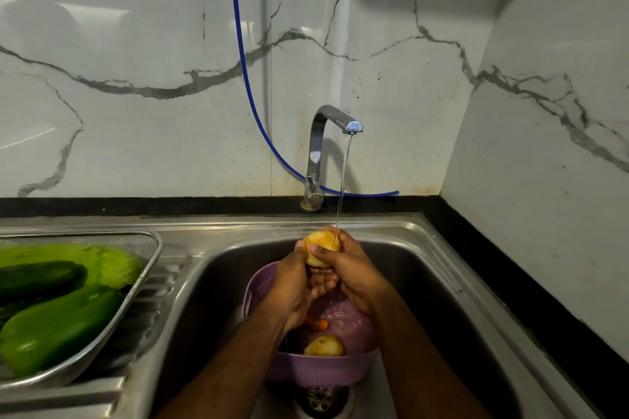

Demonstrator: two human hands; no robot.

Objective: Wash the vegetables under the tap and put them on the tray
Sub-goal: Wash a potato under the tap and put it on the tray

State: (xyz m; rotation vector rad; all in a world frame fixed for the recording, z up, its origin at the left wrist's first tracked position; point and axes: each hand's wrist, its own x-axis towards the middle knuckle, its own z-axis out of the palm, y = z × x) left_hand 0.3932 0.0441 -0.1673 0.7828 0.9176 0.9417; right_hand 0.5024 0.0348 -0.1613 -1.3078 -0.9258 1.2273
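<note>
Nearest the camera, two bare forearms reached forward over the steel sink (422,248), above its drain (321,398). Just beyond the drain a lilac plastic colander (316,371) sat in the basin, holding a second potato (324,346) near its front wall and a bit of carrot (321,324) further in. Above the colander the two hands were brought together around one yellow potato (320,247): the left hand (292,286) cupped it from below and from the left, fingers curled under it, while the right hand (350,269) gripped it from the right, thumb laid across its front. A thin stream of water (343,180) fell onto the top of that potato. To the left, on the ribbed draining surface (160,289), a metal tray (149,258) carried a dark cucumber (41,277) lying between two large pale green gourds (58,326), all touching. Further back the chrome tap (318,153) rose from the black ledge (136,206), its spout (354,127) over the hands. A blue hose (243,54) hung down the marble wall (136,44) and ran behind the tap.
</note>
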